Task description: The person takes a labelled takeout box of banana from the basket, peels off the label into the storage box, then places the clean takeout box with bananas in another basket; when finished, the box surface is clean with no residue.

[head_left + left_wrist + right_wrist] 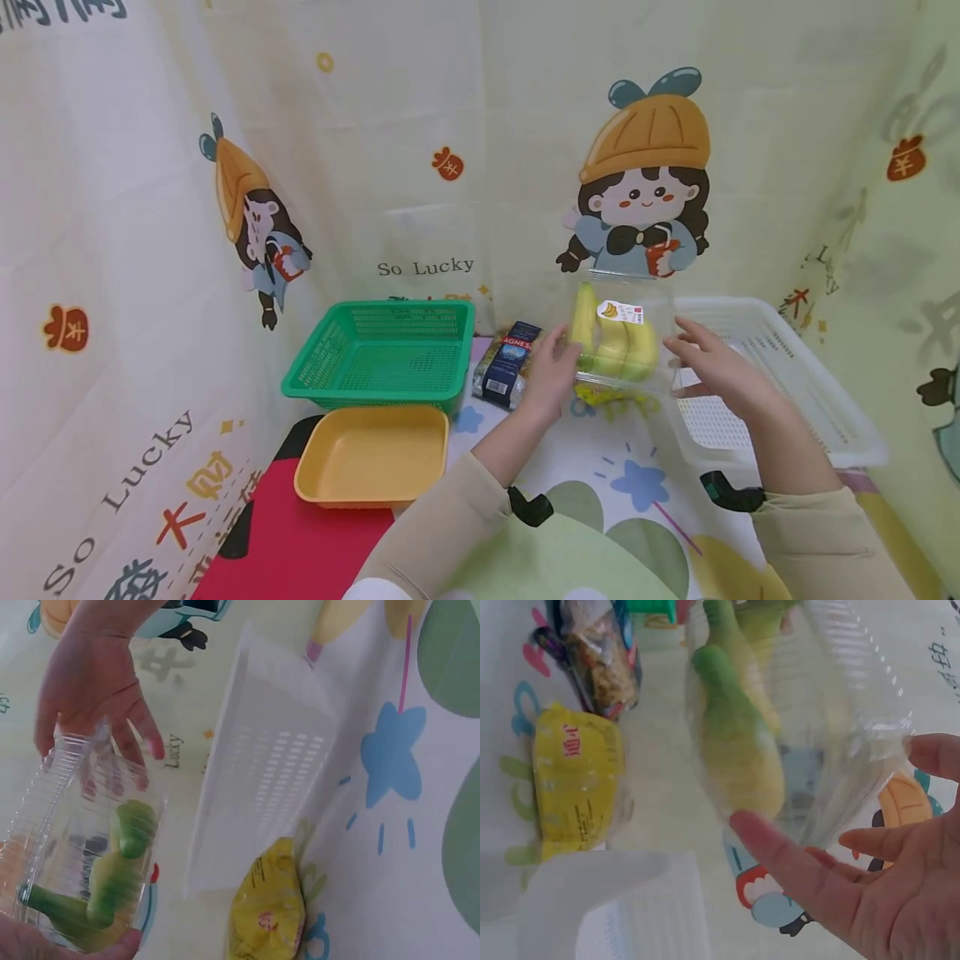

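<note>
Box (662, 304), clear plastic, raised above the table (585, 458) between two hands, beside the white basket (862, 454). Its thin, slick walls would probably flex under a hard squeeze; the bananas (640, 350) inside likely make up most of the weight — moderate, and easily bruised — so a low, flat hold on both side walls seems best. Left hand (550, 371): thumb and fingers pinch the left edge. Right hand (712, 362): fingers spread, fairly straight, at the right wall, not closed round it. A small label (621, 312) lies over the fruit. Other containers, by size: white basket, perforated, at right; green basket (408, 358), meshed, at left; yellow tray (375, 454), smooth, just in front of it. Between the baskets: a bag (506, 367) and a yellow packet (266, 907).
</note>
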Motion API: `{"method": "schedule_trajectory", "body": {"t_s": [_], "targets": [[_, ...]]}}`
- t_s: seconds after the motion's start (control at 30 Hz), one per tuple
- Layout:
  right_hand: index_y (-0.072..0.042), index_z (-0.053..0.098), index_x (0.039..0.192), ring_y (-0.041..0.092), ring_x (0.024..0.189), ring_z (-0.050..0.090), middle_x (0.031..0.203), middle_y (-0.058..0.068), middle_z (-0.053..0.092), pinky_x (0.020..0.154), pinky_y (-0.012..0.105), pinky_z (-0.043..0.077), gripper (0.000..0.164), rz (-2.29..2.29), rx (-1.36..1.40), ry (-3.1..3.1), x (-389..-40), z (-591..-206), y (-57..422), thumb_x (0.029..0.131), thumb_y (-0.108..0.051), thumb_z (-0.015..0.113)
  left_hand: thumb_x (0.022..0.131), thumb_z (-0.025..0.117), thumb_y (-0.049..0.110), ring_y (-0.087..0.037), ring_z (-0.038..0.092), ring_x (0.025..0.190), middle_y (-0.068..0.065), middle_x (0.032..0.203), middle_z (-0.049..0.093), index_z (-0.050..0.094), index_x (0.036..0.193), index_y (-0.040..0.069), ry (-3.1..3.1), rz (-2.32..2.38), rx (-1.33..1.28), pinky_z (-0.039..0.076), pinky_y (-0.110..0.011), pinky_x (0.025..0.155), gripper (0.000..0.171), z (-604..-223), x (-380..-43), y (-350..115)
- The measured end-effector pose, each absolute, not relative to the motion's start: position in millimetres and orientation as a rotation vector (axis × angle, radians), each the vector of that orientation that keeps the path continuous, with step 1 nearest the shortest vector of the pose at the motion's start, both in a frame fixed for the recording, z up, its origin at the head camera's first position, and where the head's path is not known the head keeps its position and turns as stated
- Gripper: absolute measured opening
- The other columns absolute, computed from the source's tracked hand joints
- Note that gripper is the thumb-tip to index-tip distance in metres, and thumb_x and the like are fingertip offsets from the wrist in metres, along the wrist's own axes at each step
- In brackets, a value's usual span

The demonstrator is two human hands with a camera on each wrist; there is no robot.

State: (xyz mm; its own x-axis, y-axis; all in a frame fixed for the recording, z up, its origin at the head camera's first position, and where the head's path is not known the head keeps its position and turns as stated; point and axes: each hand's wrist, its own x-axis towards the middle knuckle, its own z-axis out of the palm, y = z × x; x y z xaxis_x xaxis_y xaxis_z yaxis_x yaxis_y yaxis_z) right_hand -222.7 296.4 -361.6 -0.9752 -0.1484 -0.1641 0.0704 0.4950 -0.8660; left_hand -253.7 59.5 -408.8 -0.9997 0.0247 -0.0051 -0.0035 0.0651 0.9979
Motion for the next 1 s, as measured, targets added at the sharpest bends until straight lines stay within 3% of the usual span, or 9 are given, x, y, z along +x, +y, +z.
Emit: {"method": "schedule_trajectory", "body": {"t_s": [0.13,0.4,0.67,0.9,1.0], "targets": [[-0.02,-0.011,0.159,0.055,0.136,0.032,0.16,0.032,0.009,0.094,0.058,0.053,0.081,-1.444,-0.109,2.586,-230,-367,298,0.103,-0.055,0.035,0.094,0.058,0.033,-0.023,0.055,0.114,-0.001,0.143,0.044,0.052,0.143,0.026,2.287,2.13,0.074,0.058,-0.037,0.078,0.05,-411,-251,40],[-0.019,-0.012,0.159,0.053,0.145,0.02,0.164,0.025,0.0,0.109,0.067,0.032,0.083,-1.566,-0.152,2.515,-260,-375,314,0.101,-0.059,0.032,0.095,0.058,0.037,-0.022,0.054,0.123,0.001,0.15,0.043,0.054,0.14,0.036,2.165,2.074,0.138,0.057,-0.04,0.088,0.045,-420,-257,1],[-0.021,-0.003,0.16,0.053,0.146,0.017,0.166,0.021,0.005,0.111,0.067,0.03,0.084,-1.543,-0.205,2.421,-286,-382,315,0.099,-0.064,0.033,0.101,0.051,0.031,-0.025,0.055,0.124,0.001,0.149,0.046,0.054,0.14,0.035,1.981,2.016,0.25,0.054,-0.046,0.098,0.039,-429,-262,-38],[-0.027,0.006,0.161,0.049,0.148,0.017,0.166,0.016,0.008,0.113,0.067,0.027,0.071,-1.499,-0.357,2.266,-299,-389,299,0.102,-0.058,0.031,0.102,0.047,0.022,-0.024,0.056,0.11,-0.006,0.15,0.044,0.051,0.145,0.024,1.841,2.005,0.344,0.056,-0.035,0.074,0.043,-435,-265,-57],[-0.029,0.011,0.16,0.05,0.147,0.018,0.167,0.014,0.005,0.113,0.068,0.027,0.064,-1.525,-0.403,2.18,-298,-394,295,0.105,-0.051,0.031,0.102,0.046,0.021,-0.024,0.056,0.111,-0.006,0.153,0.042,0.05,0.146,0.022,1.842,1.975,0.371,0.056,-0.035,0.077,0.044,-436,-265,-61]]}}
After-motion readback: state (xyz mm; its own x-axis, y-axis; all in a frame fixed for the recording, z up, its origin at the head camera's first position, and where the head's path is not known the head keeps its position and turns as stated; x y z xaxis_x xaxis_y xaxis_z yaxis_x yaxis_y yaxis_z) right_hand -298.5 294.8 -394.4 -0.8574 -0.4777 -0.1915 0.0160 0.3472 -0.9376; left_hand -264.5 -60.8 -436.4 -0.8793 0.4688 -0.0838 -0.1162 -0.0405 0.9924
